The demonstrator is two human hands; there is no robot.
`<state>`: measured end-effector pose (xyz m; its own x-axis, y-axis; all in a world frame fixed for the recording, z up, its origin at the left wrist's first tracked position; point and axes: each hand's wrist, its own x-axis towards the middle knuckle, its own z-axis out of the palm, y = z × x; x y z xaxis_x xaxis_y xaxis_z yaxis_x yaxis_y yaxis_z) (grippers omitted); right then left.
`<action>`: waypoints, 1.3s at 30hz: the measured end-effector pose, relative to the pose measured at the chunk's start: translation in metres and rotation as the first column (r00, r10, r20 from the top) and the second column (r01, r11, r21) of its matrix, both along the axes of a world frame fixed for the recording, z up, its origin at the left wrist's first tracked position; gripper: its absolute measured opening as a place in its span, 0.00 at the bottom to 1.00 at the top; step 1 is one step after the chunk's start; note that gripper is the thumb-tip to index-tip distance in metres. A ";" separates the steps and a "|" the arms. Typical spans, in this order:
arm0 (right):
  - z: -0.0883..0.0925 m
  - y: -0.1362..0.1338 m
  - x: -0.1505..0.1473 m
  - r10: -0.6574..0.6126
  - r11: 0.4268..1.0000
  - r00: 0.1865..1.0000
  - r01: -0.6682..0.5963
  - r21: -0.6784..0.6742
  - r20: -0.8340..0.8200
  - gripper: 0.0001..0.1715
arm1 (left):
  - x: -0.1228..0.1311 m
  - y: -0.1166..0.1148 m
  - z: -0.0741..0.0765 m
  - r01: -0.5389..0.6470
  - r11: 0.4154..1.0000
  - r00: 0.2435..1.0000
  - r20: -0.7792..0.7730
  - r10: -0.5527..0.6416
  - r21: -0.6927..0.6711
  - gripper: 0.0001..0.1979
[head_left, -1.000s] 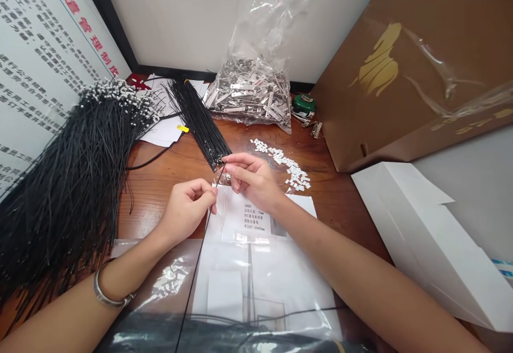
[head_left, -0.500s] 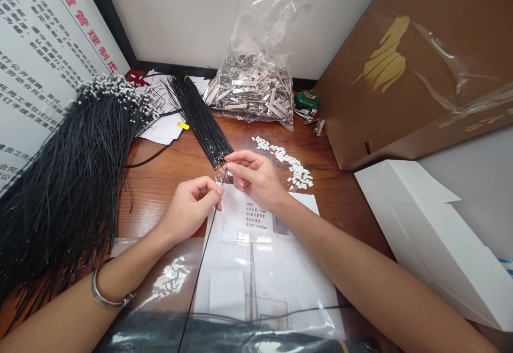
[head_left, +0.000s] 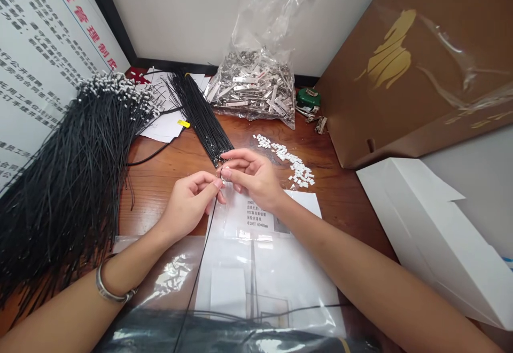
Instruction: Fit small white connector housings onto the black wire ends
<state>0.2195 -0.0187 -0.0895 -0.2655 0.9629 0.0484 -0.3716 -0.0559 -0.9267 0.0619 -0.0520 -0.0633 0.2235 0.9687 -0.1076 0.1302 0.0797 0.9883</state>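
A long thin black wire point(head_left: 200, 267) runs from the bottom edge up to my two hands. My left hand point(head_left: 194, 201) pinches it between thumb and forefinger just below its upper end. My right hand point(head_left: 254, 179) is right beside, its thumb and fingertips closed at the wire's tip; the exact end between the fingers is too small to make out. Just beyond my fingers lies a tied bundle of black wires point(head_left: 204, 123). Small white connector housings point(head_left: 296, 166) are scattered to the right of my right hand. Below the hands, a printed sheet point(head_left: 256, 214) lies under clear plastic.
A large heap of black wires with white ends point(head_left: 92, 139) fills the left side. At the back stand a clear bag of metal clips point(head_left: 256, 88) and a green tape measure point(head_left: 308, 99). On the right are a brown box point(head_left: 401, 75) and a white folded carton point(head_left: 433, 230).
My left hand has slid up the wire, closer to its end and to my right fingertips. My right hand's fingers have shifted slightly at the tip.
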 end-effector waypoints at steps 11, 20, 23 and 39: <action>0.000 -0.004 -0.003 -0.089 0.995 0.993 0.085 0.051 0.083 0.22 | 0.002 0.001 -0.001 -0.005 1.000 1.000 -0.015 0.005 0.002 0.11; -0.001 0.002 0.002 -0.050 0.998 0.998 0.049 -0.044 -0.033 0.23 | -0.001 -0.001 -0.001 0.026 1.000 1.000 -0.005 -0.026 0.017 0.11; 0.000 0.003 0.004 -0.021 0.997 0.995 0.014 -0.070 -0.096 0.22 | -0.002 -0.001 -0.002 0.056 0.998 0.998 0.004 -0.056 0.013 0.11; 0.003 0.003 0.005 0.049 0.987 0.982 -0.075 -0.139 -0.180 0.20 | -0.004 0.000 -0.001 0.077 0.997 0.994 0.075 -0.075 -0.015 0.10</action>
<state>0.2241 -0.0156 -0.0867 -0.3245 0.9451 -0.0393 -0.5193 -0.2128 -0.8277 0.0580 -0.0518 -0.0648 0.3044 0.9468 -0.1049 0.0631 0.0898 0.9940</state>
